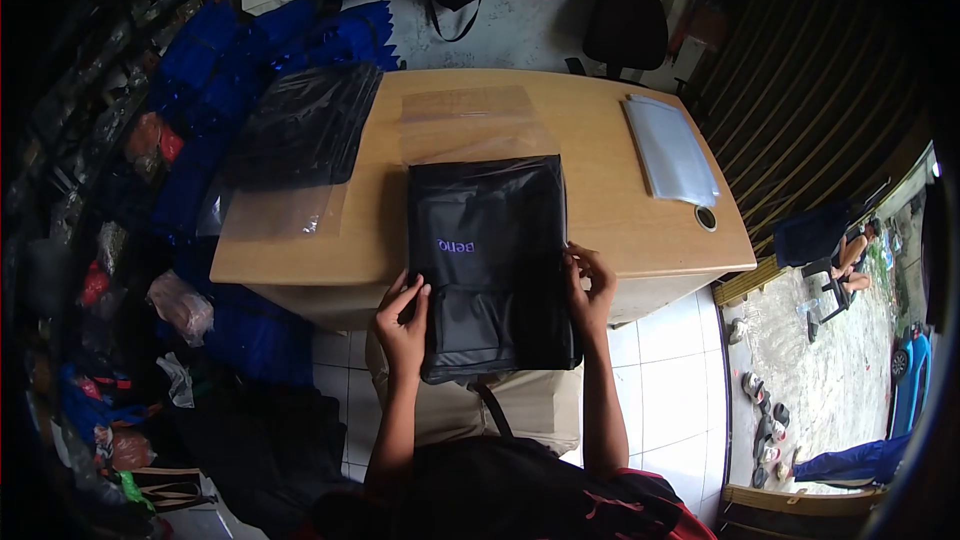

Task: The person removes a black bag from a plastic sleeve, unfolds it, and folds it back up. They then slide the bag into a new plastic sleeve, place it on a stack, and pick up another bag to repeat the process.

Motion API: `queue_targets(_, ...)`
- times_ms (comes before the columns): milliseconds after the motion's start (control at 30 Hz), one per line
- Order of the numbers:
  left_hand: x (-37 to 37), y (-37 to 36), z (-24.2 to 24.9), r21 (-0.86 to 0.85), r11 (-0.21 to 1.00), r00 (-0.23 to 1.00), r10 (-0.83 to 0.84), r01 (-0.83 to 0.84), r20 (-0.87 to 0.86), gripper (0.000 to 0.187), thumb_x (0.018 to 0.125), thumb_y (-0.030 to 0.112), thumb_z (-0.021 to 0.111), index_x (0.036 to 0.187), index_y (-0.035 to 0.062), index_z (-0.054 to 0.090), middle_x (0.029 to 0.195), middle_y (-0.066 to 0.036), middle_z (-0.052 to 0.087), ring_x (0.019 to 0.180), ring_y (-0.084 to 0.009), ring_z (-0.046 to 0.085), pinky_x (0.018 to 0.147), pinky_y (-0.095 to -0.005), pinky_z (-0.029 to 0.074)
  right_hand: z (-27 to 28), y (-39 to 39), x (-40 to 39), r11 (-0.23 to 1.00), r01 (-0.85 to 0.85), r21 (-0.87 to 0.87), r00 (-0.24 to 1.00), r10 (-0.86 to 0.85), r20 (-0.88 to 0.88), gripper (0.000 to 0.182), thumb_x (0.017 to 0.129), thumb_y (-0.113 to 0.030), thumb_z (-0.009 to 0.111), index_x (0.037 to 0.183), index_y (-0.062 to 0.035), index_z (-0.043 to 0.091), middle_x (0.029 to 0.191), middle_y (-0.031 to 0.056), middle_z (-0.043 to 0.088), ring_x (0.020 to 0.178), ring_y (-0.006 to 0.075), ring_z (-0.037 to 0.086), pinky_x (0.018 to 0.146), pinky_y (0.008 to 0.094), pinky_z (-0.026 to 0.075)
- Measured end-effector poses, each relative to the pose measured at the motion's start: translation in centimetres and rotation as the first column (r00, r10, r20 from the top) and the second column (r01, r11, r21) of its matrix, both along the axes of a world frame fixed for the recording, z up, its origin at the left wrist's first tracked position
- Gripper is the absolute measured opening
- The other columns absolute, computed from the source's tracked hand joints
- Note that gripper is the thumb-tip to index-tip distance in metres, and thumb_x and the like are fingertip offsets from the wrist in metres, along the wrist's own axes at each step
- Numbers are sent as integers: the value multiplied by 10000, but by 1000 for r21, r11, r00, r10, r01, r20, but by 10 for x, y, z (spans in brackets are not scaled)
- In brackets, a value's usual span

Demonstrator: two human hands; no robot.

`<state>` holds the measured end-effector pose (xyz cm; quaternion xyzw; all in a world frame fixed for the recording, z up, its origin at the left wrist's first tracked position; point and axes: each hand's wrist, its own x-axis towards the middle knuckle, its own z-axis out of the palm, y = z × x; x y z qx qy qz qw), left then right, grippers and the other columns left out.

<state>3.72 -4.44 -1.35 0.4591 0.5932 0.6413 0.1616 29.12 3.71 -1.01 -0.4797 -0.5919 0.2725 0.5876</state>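
The black bag (490, 270) is upright to the wearer's view but its purple lettering reads upside down; its far part is over the worktop (600, 170) and its near part reaches past the near edge, above the lap. The left hand (403, 325) pinches its left side between thumb and fingers, and the right hand (592, 290) pinches its right side. The worktop is pale wood with a curved far edge. Just beyond the bag lies a clear plastic sheet (465, 120). On the left sits a stack of dark bags in clear plastic (305, 125), with more clear film (285, 212) at its near side. On the right are pale plastic sleeves (672, 150), near a round hole (706, 218). A dark chair (625, 28) stands beyond the worktop, white tiles (670, 380) cover the floor, and blue material (205, 50) and wrapped items (180, 305) crowd the left side. At the right, past dark slats (810, 90), an opening shows shoes (765, 430), a seated person (852, 255) and a blue car (910, 380).
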Motion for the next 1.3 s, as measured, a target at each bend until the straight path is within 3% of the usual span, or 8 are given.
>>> queue_targets(100, 0, 2, 5, 3, 1000, 991, 24, -23, -135, 219, 855, 48, 732, 1061, -25, 718, 1060, -171, 715, 1033, -269, 678, 918, -341, 503, 6, -5, -1, 995, 57, 85, 995, -63, 78, 160, 891, -53, 683, 1044, -9, 690, 924, 72, 711, 775, 109, 653, 669, 241, 497)
queue_targets(300, -3, 7, -2, -59, 996, 994, 54, -60, -97, 220, 831, 80, 757, 1038, 11, 736, 1001, -177, 713, 946, -292, 689, 852, -347, 512, 12, -6, 4, 991, 50, -122, 988, -67, -137, 197, 885, -28, 699, 1078, -11, 660, 839, 25, 670, 711, 60, 586, 676, 198, 448)
queue_targets(367, -6, 8, -6, -81, 995, 996, 48, -54, -80, 226, 824, 94, 764, 1036, 19, 739, 973, -169, 715, 914, -297, 687, 836, -347, 512, -8, 4, 14, 952, -204, -228, 964, 155, -217, 237, 910, -16, 678, 1141, -4, 625, 804, -46, 584, 703, 32, 526, 661, 172, 406)
queue_targets(533, -22, 0, 3, -122, 986, 982, -133, 116, -137, 313, 839, 60, 733, 1148, 27, 699, 1103, -161, 677, 990, -281, 678, 864, -355, 515, 17, -7, 2, 977, -97, -191, 941, 28, -338, 216, 896, -36, 696, 1111, -21, 681, 1108, 103, 614, 776, 102, 640, 723, 217, 498)
queue_targets(633, -26, -12, 8, -88, 943, 941, -329, 322, -82, 461, 825, -13, 708, 1276, 19, 619, 1278, -144, 588, 1077, -243, 652, 893, -323, 523, 12, -4, 11, 986, -104, -131, 987, 85, -139, 237, 895, -50, 693, 1132, -32, 688, 1291, 134, 542, 801, 127, 659, 712, 230, 517)
queue_targets(700, -26, -16, 7, -87, 904, 895, -394, 418, 207, 558, 809, -78, 687, 1345, 0, 551, 1363, -125, 514, 1129, -202, 615, 898, -278, 532, 10, -5, 15, 976, -171, -137, 985, 171, -14, 243, 890, -57, 691, 1133, -42, 693, 1282, 132, 576, 820, 144, 675, 687, 238, 525)
queue_targets(1067, -9, -11, -1, -106, 990, 993, -90, 97, 70, 388, 829, -85, 712, 1210, -39, 653, 1094, -91, 657, 968, -124, 626, 764, -205, 526, 3, -22, 2, 981, 153, -122, 983, -139, 117, 142, 880, -74, 714, 1005, -10, 688, 895, 99, 728, 730, 124, 702, 533, 224, 444)
queue_targets(1300, -9, -8, -5, -175, 984, 997, -3, 17, 83, 371, 809, -36, 753, 1172, -11, 681, 1099, -98, 672, 965, -128, 630, 714, -232, 542, -14, -22, 21, 986, -64, -153, 983, 36, -180, 240, 882, -26, 700, 1098, 36, 615, 1011, 151, 724, 876, 150, 685, 810, 269, 529)
